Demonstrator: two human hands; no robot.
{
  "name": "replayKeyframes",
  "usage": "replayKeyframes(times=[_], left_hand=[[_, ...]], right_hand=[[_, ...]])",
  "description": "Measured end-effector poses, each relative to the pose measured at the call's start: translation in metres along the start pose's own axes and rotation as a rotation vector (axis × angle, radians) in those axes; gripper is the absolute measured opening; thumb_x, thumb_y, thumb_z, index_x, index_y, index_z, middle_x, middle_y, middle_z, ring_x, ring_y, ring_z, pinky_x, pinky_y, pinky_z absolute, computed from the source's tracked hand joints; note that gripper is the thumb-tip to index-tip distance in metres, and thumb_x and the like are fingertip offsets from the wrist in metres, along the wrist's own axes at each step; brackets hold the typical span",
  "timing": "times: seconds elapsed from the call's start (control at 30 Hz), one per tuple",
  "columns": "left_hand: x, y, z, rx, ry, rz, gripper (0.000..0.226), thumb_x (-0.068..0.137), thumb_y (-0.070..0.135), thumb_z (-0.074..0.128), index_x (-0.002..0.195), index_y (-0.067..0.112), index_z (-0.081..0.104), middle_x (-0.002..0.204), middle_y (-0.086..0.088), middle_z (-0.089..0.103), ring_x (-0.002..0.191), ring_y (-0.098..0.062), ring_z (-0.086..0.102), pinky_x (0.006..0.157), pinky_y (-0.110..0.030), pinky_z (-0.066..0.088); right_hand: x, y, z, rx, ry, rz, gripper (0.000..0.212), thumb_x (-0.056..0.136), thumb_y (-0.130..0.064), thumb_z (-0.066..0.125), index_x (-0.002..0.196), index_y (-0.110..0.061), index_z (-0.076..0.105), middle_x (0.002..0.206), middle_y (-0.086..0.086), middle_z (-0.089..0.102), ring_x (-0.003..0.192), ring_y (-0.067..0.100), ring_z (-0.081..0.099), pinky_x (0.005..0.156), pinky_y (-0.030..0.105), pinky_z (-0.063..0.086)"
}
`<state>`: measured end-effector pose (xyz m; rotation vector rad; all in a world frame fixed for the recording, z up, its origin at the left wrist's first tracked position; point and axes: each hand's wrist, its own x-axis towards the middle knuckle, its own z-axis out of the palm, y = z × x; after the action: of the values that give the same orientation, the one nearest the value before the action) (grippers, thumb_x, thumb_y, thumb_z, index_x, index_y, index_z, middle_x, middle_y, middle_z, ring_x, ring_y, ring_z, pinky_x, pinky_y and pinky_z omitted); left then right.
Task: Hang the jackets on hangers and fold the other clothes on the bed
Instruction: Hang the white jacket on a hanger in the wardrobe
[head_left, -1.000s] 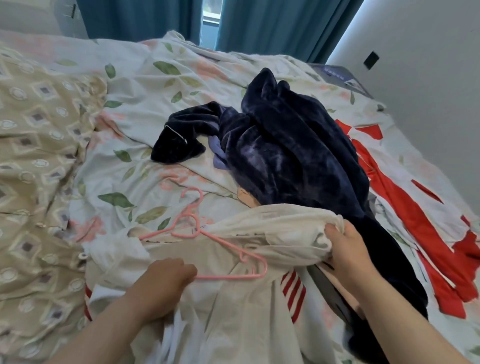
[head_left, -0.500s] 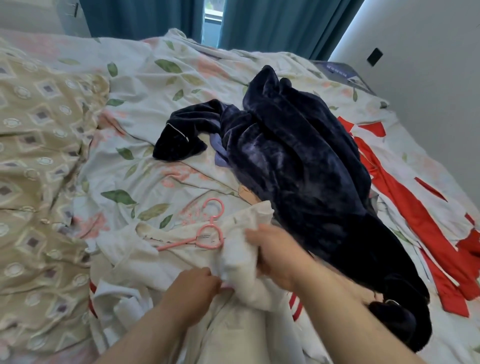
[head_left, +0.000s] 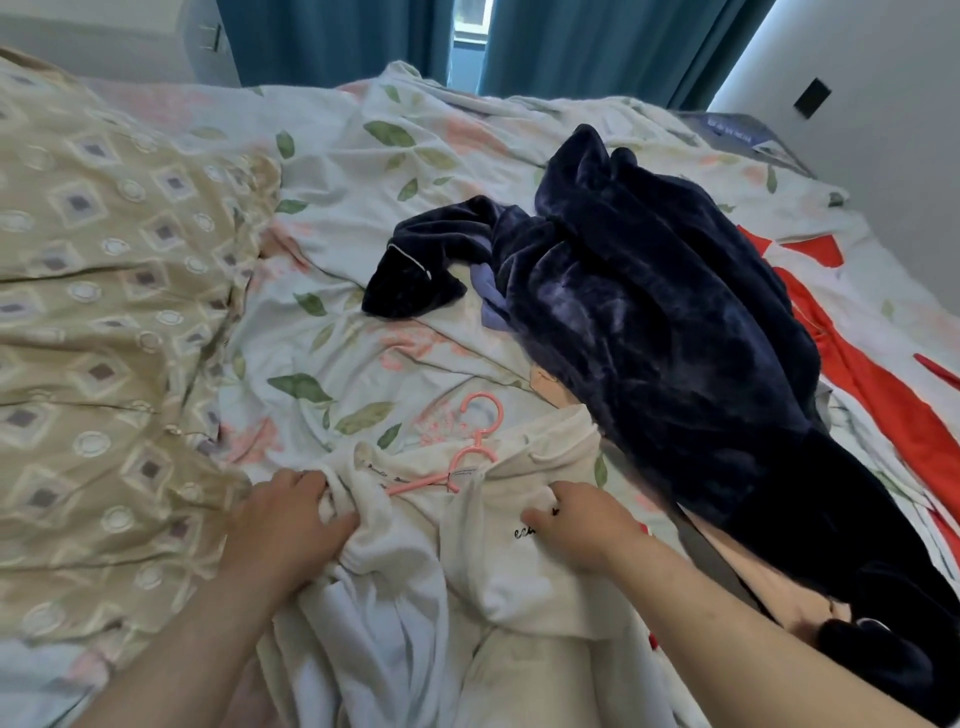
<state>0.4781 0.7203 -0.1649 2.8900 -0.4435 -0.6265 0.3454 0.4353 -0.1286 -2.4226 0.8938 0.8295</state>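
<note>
**Both hands on white jacket, hanger in collar**

Head view: Left hand (head_left: 291, 525) lies knuckles up with fingers curled, bunching a fold of the jacket (head_left: 524, 577) at its left shoulder. Right hand (head_left: 582, 530) is also knuckles up, fingers bent into the jacket front and thumb tip pressed on the cloth. Small black script sits right under those fingers. How tight the right grip is, cannot tell.

The jacket is cream-white, lying on the bed (head_left: 363, 338), collar just past both sets of fingertips and body running back under the forearms. Pink hanger (head_left: 470, 457) is between the two hands, just beyond the fingertips. Its hook lies flat on the sheet, pointing away. One arm slants toward the left fingers and the other is hidden inside the collar.

Navy robe (head_left: 649, 322) is heaped beyond and right of the right fingers, near the jacket's right edge. Beige quilt (head_left: 104, 312) is left of the left fingers, touching the hand's outer side. Red-and-white cloth (head_left: 883, 374) is far right, partly under the robe. Teal curtains (head_left: 337, 41) hang at the far end.
</note>
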Motion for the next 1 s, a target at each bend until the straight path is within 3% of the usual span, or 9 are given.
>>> replayKeyframes(times=[0.13,0.3,0.4,0.5,0.6,0.7,0.83,0.9,1.0], left_hand=[[0.004,0.003,0.014,-0.01,0.222,0.282,0.048,0.065,0.064,0.05,0.087,0.024,0.062,0.086,0.0,0.051,0.079,-0.027,0.051,0.064,-0.034,0.039],[0.015,0.011,0.022,-0.672,0.124,-0.009,0.035,0.096,0.049,0.044,0.121,0.025,0.046,0.104,-0.005,0.048,0.104,-0.031,0.051,0.081,-0.038,0.037],[0.014,0.007,0.022,-0.686,0.051,0.073,0.051,0.094,0.052,0.046,0.14,0.031,0.038,0.117,0.003,0.048,0.111,-0.019,0.048,0.086,-0.036,0.036],[0.007,0.0,0.02,-0.768,-0.038,-0.019,0.067,0.08,0.054,0.069,0.136,0.027,0.045,0.127,0.006,0.056,0.109,-0.013,0.051,0.086,-0.034,0.041],[-0.002,-0.001,0.007,-0.335,0.143,-0.073,0.077,0.056,0.073,0.073,0.108,0.019,0.052,0.101,0.0,0.058,0.096,-0.026,0.059,0.072,-0.038,0.046],[-0.008,0.011,0.004,-0.055,0.394,0.255,0.088,0.046,0.075,0.074,0.105,0.013,0.053,0.092,-0.005,0.058,0.084,-0.031,0.058,0.071,-0.042,0.046],[-0.007,0.025,0.007,-0.023,0.106,0.376,0.058,0.076,0.078,0.042,0.109,0.032,0.052,0.099,0.009,0.064,0.096,-0.018,0.062,0.074,-0.033,0.044],[0.004,0.021,0.008,-0.068,0.152,0.376,0.046,0.083,0.075,0.03,0.089,0.032,0.046,0.08,0.011,0.059,0.081,-0.013,0.061,0.062,-0.031,0.04],[0.034,0.018,0.002,-0.012,0.229,0.352,0.043,0.09,0.07,0.024,0.082,0.03,0.038,0.069,0.009,0.052,0.073,-0.015,0.06,0.057,-0.033,0.038]], right_hand=[[0.009,-0.001,0.006,-0.033,0.091,-0.094,0.023,0.086,-0.041,0.059,0.074,-0.026,0.047,0.097,0.003,0.057,0.098,0.029,0.058,0.072,0.032,0.04],[0.017,0.01,0.015,0.077,0.07,-0.183,0.008,0.089,-0.014,0.054,0.09,-0.022,0.053,0.1,-0.001,0.057,0.092,0.021,0.055,0.072,0.028,0.037],[0.014,0.021,0.022,0.249,0.066,-0.191,0.024,0.089,-0.008,0.055,0.108,-0.019,0.064,0.106,-0.002,0.065,0.099,0.019,0.059,0.082,0.028,0.044],[0.005,0.026,0.023,0.41,0.05,-0.193,0.026,0.087,-0.003,0.054,0.096,-0.024,0.066,0.098,-0.007,0.068,0.095,0.014,0.062,0.08,0.026,0.049],[-0.001,0.026,0.019,0.492,0.037,-0.153,0.02,0.083,-0.006,0.058,0.081,-0.026,0.065,0.084,-0.006,0.069,0.087,0.016,0.065,0.076,0.03,0.051],[-0.004,0.018,0.017,0.537,0.076,-0.132,0.009,0.08,-0.035,0.067,0.076,-0.027,0.068,0.077,-0.011,0.072,0.074,0.004,0.066,0.066,0.026,0.051],[-0.008,0.004,0.02,0.449,0.175,-0.216,0.018,0.074,-0.062,0.061,0.08,-0.047,0.067,0.077,-0.027,0.07,0.074,-0.01,0.063,0.057,0.012,0.041],[-0.003,-0.003,0.019,0.449,0.227,-0.226,0.025,0.073,-0.065,0.058,0.083,-0.045,0.068,0.081,-0.024,0.071,0.079,-0.008,0.063,0.061,0.012,0.041],[0.024,-0.02,0.011,0.393,0.342,-0.221,0.03,0.085,-0.059,0.059,0.098,-0.034,0.068,0.1,-0.018,0.071,0.093,0.006,0.061,0.076,0.026,0.044]])
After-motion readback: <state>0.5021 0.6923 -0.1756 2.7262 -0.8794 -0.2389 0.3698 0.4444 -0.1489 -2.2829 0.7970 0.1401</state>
